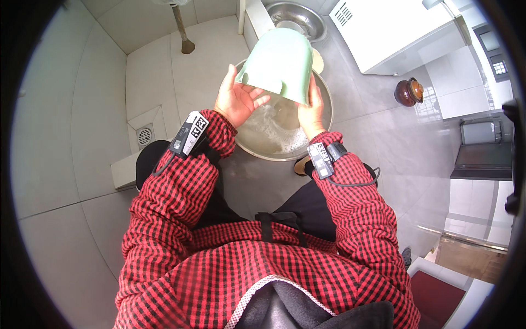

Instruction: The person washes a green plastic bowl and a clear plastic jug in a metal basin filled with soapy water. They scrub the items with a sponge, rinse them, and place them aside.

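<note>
A pale green plastic container (279, 61) is held tilted above a wide metal basin (283, 158), its rounded end away from me and its rim towards me. My right hand (311, 109) grips its right side near the rim; part of that hand is hidden by the container. At the left of the rim is my left hand (238, 100), palm up with thumb and fingers spread; some fingers pass under the rim, and whether they touch it is unclear. Cloudy water with foam (271, 131) lies in the basin, between my legs.
Behind the basin stands a steel bowl (316, 24), with a pale round item (318, 61) nearer. A white cabinet (394, 33) and a lidded brown pot (404, 93) are to the right. Left are a floor drain (144, 136), a tiled wall (53, 135) and a pipe (181, 28).
</note>
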### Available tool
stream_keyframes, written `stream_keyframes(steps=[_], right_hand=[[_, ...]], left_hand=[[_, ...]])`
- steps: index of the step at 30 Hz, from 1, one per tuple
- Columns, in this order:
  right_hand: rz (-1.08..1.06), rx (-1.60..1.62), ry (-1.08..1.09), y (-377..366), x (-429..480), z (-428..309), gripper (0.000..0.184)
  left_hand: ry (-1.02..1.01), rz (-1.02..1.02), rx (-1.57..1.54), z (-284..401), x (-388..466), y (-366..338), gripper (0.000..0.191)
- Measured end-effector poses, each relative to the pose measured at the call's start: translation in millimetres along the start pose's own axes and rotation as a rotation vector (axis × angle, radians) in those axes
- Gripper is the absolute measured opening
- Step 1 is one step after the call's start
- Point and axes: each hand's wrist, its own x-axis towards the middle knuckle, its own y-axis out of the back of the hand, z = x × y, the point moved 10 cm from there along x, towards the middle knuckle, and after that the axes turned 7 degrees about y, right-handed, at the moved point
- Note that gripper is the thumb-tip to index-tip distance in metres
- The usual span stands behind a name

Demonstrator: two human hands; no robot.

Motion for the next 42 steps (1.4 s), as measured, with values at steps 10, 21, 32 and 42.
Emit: stream_keyframes(steps=[10,21,32,42], right_hand=[[-0.739,-0.409,-0.293,-39.5,-36.8,49.7,0.073],[-0.874,-0.224,-0.39,-77.7,-73.9,102.4,0.029],[-0.352,0.168,0.217,-55.7,-19.4,-83.3,0.04],[-0.196,-0.317,-0.35,-13.3,16.0,1.6,0.07]], left_hand=[[-0.115,0.014,0.113,12.8,-3.2,10.6,0.03],[-0.083,-0.063,0.225,7.6,-8.3,0.2,0.029],[-0.13,0.006,0.142,0.9,2.9,11.3,0.021],[-0.037,-0.123,0.242,-9.1,-4.4,-12.5,0.028]])
